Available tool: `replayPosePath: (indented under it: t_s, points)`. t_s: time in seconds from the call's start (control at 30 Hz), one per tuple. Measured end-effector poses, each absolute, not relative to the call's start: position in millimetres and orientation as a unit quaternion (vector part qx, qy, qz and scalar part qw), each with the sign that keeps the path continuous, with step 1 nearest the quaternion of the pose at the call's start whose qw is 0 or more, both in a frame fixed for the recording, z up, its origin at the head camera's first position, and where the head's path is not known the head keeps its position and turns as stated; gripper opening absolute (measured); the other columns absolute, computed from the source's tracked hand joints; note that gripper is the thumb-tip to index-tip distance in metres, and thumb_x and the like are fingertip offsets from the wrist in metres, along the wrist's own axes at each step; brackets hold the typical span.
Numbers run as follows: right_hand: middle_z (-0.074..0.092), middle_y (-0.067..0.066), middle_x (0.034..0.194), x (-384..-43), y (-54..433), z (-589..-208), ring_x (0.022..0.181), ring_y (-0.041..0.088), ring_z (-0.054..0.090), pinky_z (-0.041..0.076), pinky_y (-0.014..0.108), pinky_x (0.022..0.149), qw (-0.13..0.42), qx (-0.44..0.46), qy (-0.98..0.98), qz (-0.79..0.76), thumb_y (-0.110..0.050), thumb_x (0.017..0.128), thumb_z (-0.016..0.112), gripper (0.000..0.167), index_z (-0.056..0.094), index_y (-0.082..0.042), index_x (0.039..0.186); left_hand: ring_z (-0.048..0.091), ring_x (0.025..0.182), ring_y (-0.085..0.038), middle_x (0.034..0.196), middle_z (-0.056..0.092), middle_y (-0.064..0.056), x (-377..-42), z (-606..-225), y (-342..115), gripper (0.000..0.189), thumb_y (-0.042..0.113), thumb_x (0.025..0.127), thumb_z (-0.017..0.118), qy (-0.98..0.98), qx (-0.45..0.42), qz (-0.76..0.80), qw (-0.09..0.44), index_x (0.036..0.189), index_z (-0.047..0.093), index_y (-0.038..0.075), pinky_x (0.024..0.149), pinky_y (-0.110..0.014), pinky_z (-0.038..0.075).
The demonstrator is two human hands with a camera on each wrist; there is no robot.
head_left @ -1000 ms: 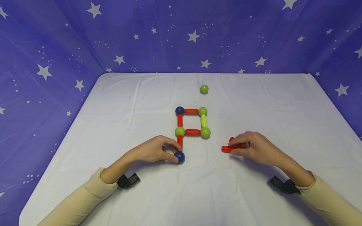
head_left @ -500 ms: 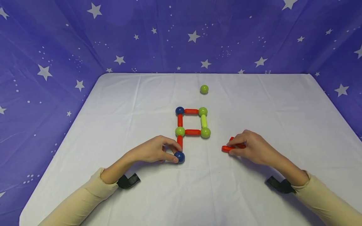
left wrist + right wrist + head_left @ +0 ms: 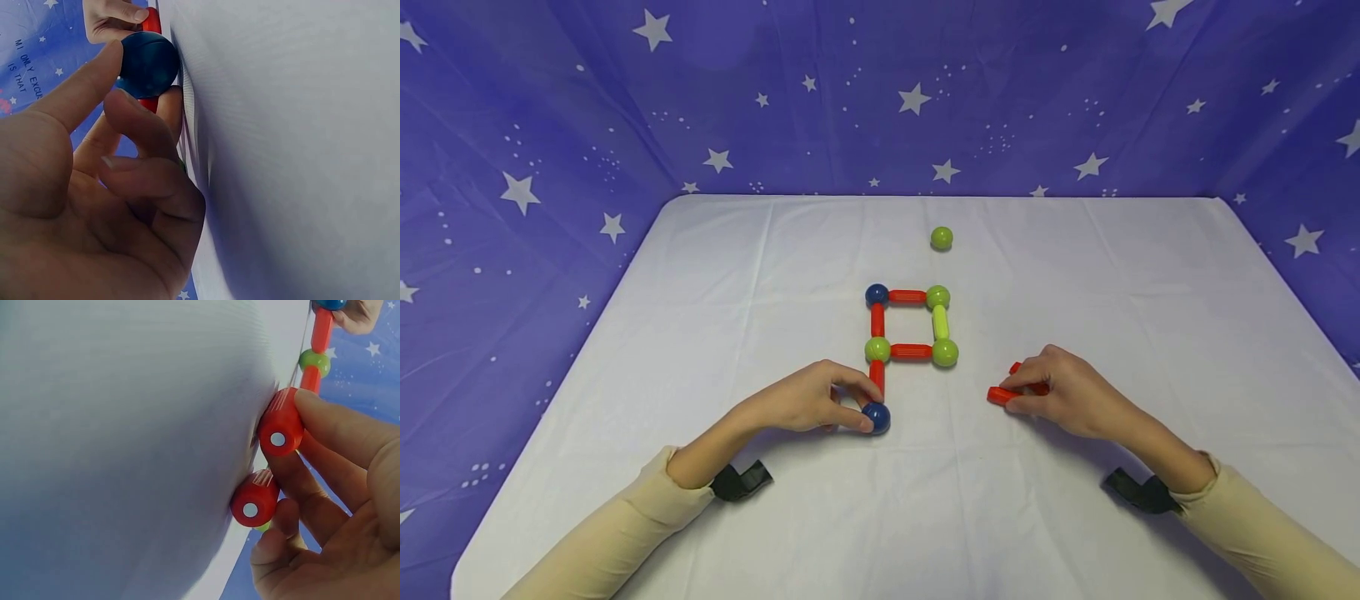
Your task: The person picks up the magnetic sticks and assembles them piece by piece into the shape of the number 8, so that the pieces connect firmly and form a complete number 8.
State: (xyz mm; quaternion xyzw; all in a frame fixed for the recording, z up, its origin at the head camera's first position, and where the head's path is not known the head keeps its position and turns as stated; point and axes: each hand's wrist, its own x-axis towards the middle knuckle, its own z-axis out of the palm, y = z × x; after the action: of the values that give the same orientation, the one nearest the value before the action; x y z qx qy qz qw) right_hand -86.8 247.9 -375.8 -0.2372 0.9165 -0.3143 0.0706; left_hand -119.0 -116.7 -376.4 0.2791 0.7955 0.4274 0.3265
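My left hand (image 3: 808,396) pinches a blue ball (image 3: 877,418) between thumb and fingers. The ball sits at the near end of a red rod (image 3: 877,381), which runs down from a green ball (image 3: 877,349) at a corner of a flat square. Rods and balls make up that square; its right side is a light green rod (image 3: 941,322). To the right, my right hand (image 3: 1067,392) pinches a red magnetic rod (image 3: 281,422) by its sides, low over the cloth. A second red rod (image 3: 253,499) lies close behind it, partly hidden by the fingers in the head view.
A loose green ball (image 3: 942,238) rests beyond the square. White cloth (image 3: 1075,267) covers the table, with a purple star-patterned curtain (image 3: 820,125) behind it and along both sides. Black straps (image 3: 742,481) hang at the cuffs.
Over the last second my right hand has shifted slightly left along the red magnetic rod. My left hand and the square have stayed in place.
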Motion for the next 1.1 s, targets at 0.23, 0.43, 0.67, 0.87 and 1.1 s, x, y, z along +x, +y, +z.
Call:
replayPosePath:
  t_s: [0.23, 0.43, 0.67, 0.87, 1.1]
  points:
    - [0.068, -0.014, 0.089, -88, 247, -375, 0.083, 0.019, 0.049, 0.042, 0.029, 0.067, 0.088, -0.228, 0.91, -0.336, -0.011, 0.078, 0.084, 0.024, 0.08, -0.016, 0.101, 0.058, 0.068, -0.017, 0.098, 0.067, 0.003, -119, -377, -117, 0.029, 0.018, 0.086, 0.079, 0.795, 0.28, 0.43, 0.324, 0.113, 0.071, 0.015, 0.057, -0.03, 0.05]
    - [0.068, -0.016, 0.09, -88, 244, -373, 0.086, 0.019, 0.051, 0.042, 0.029, 0.068, 0.094, -0.236, 0.896, -0.364, -0.009, 0.08, 0.082, 0.024, 0.08, -0.018, 0.102, 0.057, 0.063, -0.016, 0.098, 0.068, 0.002, -119, -376, -116, 0.029, 0.017, 0.085, 0.079, 0.793, 0.276, 0.435, 0.325, 0.113, 0.071, 0.014, 0.055, -0.029, 0.049]
    - [0.068, -0.018, 0.089, -88, 236, -369, 0.085, 0.017, 0.052, 0.042, 0.031, 0.068, 0.081, -0.269, 0.884, -0.374, -0.008, 0.08, 0.082, 0.026, 0.079, -0.02, 0.102, 0.057, 0.061, -0.016, 0.098, 0.068, 0.001, -118, -377, -117, 0.029, 0.015, 0.086, 0.079, 0.791, 0.273, 0.439, 0.327, 0.114, 0.07, 0.013, 0.054, -0.029, 0.049]
    - [0.068, -0.019, 0.09, -87, 225, -367, 0.085, 0.018, 0.053, 0.044, 0.032, 0.069, 0.083, -0.287, 0.878, -0.375, -0.008, 0.08, 0.082, 0.025, 0.079, -0.02, 0.102, 0.056, 0.056, -0.016, 0.098, 0.068, 0.001, -117, -377, -117, 0.029, 0.016, 0.087, 0.078, 0.792, 0.27, 0.439, 0.328, 0.115, 0.07, 0.013, 0.052, -0.03, 0.049]
    - [0.067, -0.018, 0.091, -85, 209, -361, 0.088, 0.018, 0.056, 0.047, 0.035, 0.073, 0.095, -0.31, 0.866, -0.38, -0.009, 0.081, 0.081, 0.023, 0.079, -0.019, 0.102, 0.055, 0.053, -0.016, 0.099, 0.068, 0.002, -116, -376, -117, 0.029, 0.017, 0.087, 0.077, 0.795, 0.268, 0.434, 0.328, 0.115, 0.069, 0.014, 0.051, -0.031, 0.049]
